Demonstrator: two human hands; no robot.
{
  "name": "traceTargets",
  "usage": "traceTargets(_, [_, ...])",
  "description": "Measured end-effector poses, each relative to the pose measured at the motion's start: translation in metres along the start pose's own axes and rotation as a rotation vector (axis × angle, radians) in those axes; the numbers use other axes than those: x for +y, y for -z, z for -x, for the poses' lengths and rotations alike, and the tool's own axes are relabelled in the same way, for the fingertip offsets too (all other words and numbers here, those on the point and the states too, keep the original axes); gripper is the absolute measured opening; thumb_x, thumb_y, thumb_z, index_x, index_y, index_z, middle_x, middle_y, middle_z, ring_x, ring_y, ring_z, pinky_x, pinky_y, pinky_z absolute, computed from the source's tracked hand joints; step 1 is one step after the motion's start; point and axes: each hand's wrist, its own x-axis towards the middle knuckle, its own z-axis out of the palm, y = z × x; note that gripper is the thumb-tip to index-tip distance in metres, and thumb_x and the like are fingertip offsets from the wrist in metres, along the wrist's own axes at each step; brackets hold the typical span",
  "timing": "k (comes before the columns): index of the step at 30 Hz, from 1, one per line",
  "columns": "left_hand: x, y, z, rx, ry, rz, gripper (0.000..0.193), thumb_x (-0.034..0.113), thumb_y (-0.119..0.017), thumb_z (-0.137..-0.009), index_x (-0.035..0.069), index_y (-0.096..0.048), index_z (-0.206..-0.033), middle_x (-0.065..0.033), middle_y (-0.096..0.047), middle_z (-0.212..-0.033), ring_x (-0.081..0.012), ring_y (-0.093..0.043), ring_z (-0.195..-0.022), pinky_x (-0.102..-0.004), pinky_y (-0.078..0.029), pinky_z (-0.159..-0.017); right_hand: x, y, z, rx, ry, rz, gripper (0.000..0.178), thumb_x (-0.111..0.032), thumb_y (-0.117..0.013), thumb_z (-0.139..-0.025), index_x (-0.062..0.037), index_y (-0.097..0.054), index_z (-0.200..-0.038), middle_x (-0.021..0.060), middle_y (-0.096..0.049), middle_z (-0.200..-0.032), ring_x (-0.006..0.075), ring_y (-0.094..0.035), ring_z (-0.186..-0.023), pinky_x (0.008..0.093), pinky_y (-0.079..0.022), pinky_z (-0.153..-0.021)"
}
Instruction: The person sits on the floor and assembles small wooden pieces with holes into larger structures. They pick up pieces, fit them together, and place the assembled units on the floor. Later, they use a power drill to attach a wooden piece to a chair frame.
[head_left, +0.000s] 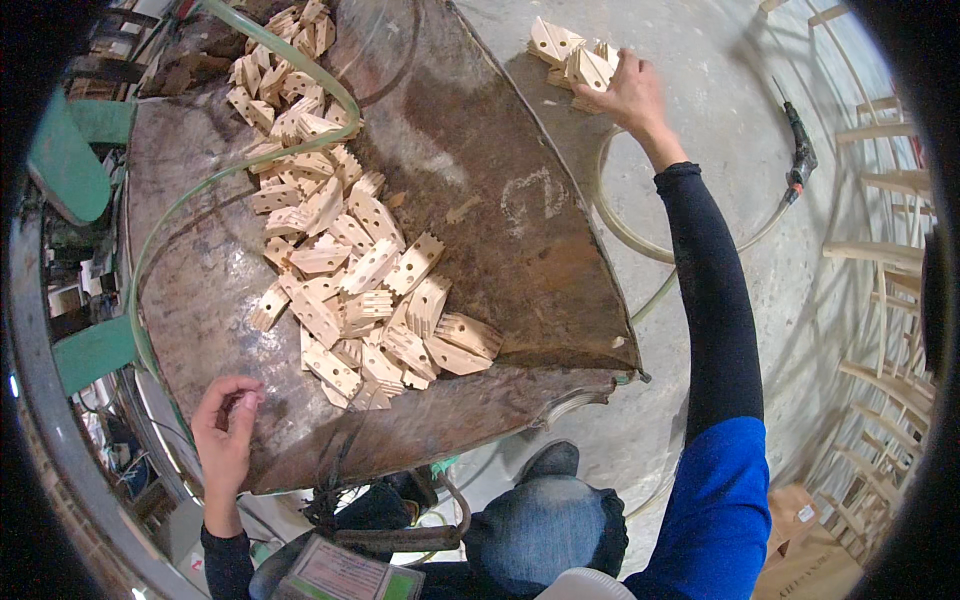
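My right hand (632,100) reaches far out at the upper right, its thumb and fingers closed around a pale wooden block (590,68). That block has a drilled hole and lies against another notched wooden block (553,42) in a small group on the grey floor; my fingers hide part of it. At the lower left, my left hand (226,428) hovers over the near left edge of a brown, worn sheet (500,200), fingers curled in a loose pinch with nothing visible in them. A long heap of similar wooden blocks (345,262) covers the sheet's middle, nearest to my left hand.
A clear hose (195,185) crosses the sheet and heap. On the floor at right lies a black air blow gun (798,150) with its hose. Wooden frames (880,255) line the right side; green machine parts (70,165) stand left. A cardboard box (800,545) sits lower right.
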Motion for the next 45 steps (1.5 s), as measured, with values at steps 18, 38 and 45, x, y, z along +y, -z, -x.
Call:
traceTargets(18, [0.014, -0.007, -0.006, -0.061, -0.084, -0.079, 0.013, 0.006, -0.061, -0.089, -0.001, -0.064, -0.099, -0.0072, -0.062, -0.096, -0.0141, -0.058, -0.089, -0.0262, -0.045, -0.084, 0.002, -0.010, 0.006, 0.162, 0.042, 0.063, 0.100, -0.047, -0.083, -0.061, -0.0014, -0.038, -0.138, 0.0292, -0.046, -0.128, 0.0422, -0.046, -0.121, 0.0470, -0.043, -0.098])
traceTargets(38, [0.013, -0.008, -0.013, -0.090, -0.101, -0.090, 0.015, 0.003, -0.061, -0.087, -0.002, -0.064, -0.101, -0.0079, -0.063, -0.097, -0.0148, -0.059, -0.090, -0.0268, -0.045, -0.084, -0.008, -0.013, -0.025, 0.329, 0.129, 0.041, 0.093, -0.068, -0.065, -0.073, -0.0050, -0.043, -0.138, 0.0320, -0.053, -0.122, 0.0443, -0.050, -0.119, 0.0504, -0.043, -0.098])
traceTargets(45, [0.017, -0.001, -0.011, -0.029, -0.058, -0.090, 0.016, 0.003, -0.062, -0.088, -0.002, -0.063, -0.103, -0.0068, -0.063, -0.099, -0.0152, -0.060, -0.092, -0.0274, -0.045, -0.087, -0.048, -0.017, -0.062, 0.073, 0.161, 0.274, 0.033, -0.043, -0.052, -0.093, -0.0194, -0.069, -0.110, 0.0113, -0.071, -0.090, 0.0337, -0.060, -0.102, 0.0436, -0.045, -0.086])
